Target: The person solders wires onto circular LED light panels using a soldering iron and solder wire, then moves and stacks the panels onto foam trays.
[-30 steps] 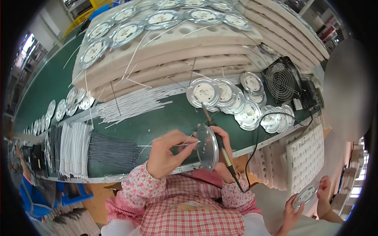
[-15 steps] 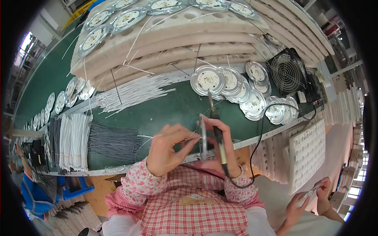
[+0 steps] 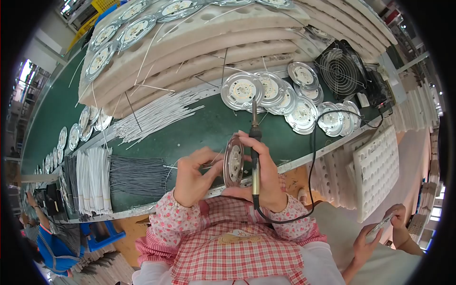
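Between my hands, a round silver LED light disc (image 3: 234, 161) stands on edge, turned at a slant. My right hand (image 3: 268, 178) grips its rim and also has a soldering iron (image 3: 255, 156), whose tip points up and away from me. The iron's black cord loops round to the right. My left hand (image 3: 194, 175) is closed at the back of the disc with a thin wire (image 3: 214, 159) in its fingers; its fingertips are partly hidden behind the disc. To its left lies a bundle of dark grey wires (image 3: 137, 175).
More discs (image 3: 242, 90) lie overlapped beyond my hands. White wires (image 3: 156, 114) are spread before stacked foam trays (image 3: 199, 52). A black fan (image 3: 339, 69) stands at the right back. Bundled white wires (image 3: 92, 180) lie left. Another person's hands (image 3: 365, 240) hold a disc at lower right.
The disc has turned from nearly edge-on so that its face shows more. My left hand has drawn in close behind it. The whole view has shifted slightly.
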{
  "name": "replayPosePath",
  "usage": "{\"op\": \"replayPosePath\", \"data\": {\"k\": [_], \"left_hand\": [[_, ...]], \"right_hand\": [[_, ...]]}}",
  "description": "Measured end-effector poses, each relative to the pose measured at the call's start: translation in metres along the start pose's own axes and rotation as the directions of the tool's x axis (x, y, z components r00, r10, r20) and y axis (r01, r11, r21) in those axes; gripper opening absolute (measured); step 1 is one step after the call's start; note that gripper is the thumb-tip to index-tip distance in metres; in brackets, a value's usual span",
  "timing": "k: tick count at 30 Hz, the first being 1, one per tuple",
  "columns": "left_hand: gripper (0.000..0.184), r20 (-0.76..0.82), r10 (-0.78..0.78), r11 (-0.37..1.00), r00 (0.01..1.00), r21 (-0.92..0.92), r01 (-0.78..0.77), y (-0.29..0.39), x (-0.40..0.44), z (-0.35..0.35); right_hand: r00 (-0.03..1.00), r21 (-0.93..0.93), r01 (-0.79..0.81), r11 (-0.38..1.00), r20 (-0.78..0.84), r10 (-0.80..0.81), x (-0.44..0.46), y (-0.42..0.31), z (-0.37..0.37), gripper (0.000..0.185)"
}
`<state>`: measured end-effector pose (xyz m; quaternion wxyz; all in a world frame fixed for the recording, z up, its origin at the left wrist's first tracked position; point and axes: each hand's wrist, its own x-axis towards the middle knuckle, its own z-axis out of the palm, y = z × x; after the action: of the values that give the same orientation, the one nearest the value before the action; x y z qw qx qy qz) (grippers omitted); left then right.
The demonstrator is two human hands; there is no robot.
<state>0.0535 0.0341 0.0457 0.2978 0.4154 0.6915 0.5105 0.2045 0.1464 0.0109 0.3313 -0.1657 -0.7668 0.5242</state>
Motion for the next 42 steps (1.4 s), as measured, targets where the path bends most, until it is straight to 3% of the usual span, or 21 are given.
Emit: {"op": "replayPosePath", "data": {"k": [2,4,8,10,11,14,15,18,19,21,24,26,30,40,42], "left_hand": [[0.012,-0.006,-0.062,0.996,0.998,-0.071,0.062,-0.010,0.001,-0.002],[0.017,-0.015,-0.137,0.982,0.990,-0.130,0.134,-0.022,0.000,-0.005],[0.029,-0.106,-0.111,0.971,0.988,0.202,0.131,-0.010,0.003,0.001],[0.033,-0.177,-0.081,0.931,0.981,0.337,0.138,-0.021,0.006,0.008],[0.032,-0.148,-0.223,0.953,0.964,0.174,0.247,-0.023,0.009,0.007],[0.034,-0.165,0.062,0.833,0.984,0.552,0.040,-0.039,0.012,0.003],[0.033,-0.229,0.298,0.719,0.927,0.693,-0.060,-0.036,0.015,0.006],[0.017,-0.301,0.281,0.842,0.911,0.534,-0.083,-0.046,0.006,0.003],[0.011,-0.277,0.140,0.942,0.951,0.334,-0.041,-0.052,0.000,0.005],[0.010,-0.132,0.192,0.923,0.972,0.362,-0.133,-0.056,0.001,-0.001],[0.012,0.048,0.232,0.889,0.972,0.396,-0.232,-0.050,0.007,-0.013],[0.014,0.126,0.267,0.871,0.955,0.393,-0.295,-0.049,0.010,-0.015],[0.017,0.133,0.282,0.844,0.950,0.436,-0.311,-0.051,0.012,-0.010],[0.015,0.166,0.287,0.788,0.943,0.519,-0.332,-0.048,0.015,-0.006],[0.016,0.174,0.276,0.768,0.945,0.551,-0.326,-0.047,0.016,-0.004]], "right_hand": [[1.000,-0.010,-0.007,1.000,-0.010,0.007,0.001,0.003,0.004,0.104],[0.999,-0.197,0.043,0.979,-0.018,-0.048,0.004,0.000,0.006,0.101],[0.982,-0.526,0.145,0.838,-0.030,-0.188,0.001,0.008,0.025,0.096],[0.981,-0.526,0.148,0.838,-0.027,-0.190,-0.001,0.012,0.030,0.092],[0.983,-0.543,0.147,0.827,-0.010,-0.182,-0.003,0.012,0.029,0.090],[0.990,-0.623,0.140,0.770,0.062,-0.130,-0.004,0.016,0.023,0.086],[0.990,-0.653,0.139,0.744,0.088,-0.108,-0.003,0.017,0.022,0.084],[0.985,-0.671,0.166,0.723,0.141,-0.095,0.005,0.011,0.016,0.074],[0.982,-0.664,0.188,0.724,0.149,-0.118,0.005,0.013,0.013,0.068],[0.972,-0.649,0.235,0.724,0.171,-0.162,0.002,0.016,-0.002,0.055],[0.977,-0.364,0.185,0.913,0.169,-0.131,0.006,0.001,-0.030,0.031],[0.973,-0.233,0.154,0.960,0.204,-0.107,0.007,0.000,-0.041,0.025],[0.935,-0.128,0.200,0.971,0.321,-0.150,0.012,0.004,-0.045,0.022],[0.905,-0.190,0.296,0.936,0.369,-0.212,0.014,0.006,-0.042,0.025],[0.901,-0.154,0.223,0.963,0.410,-0.143,0.019,0.008,-0.049,0.022]]}}
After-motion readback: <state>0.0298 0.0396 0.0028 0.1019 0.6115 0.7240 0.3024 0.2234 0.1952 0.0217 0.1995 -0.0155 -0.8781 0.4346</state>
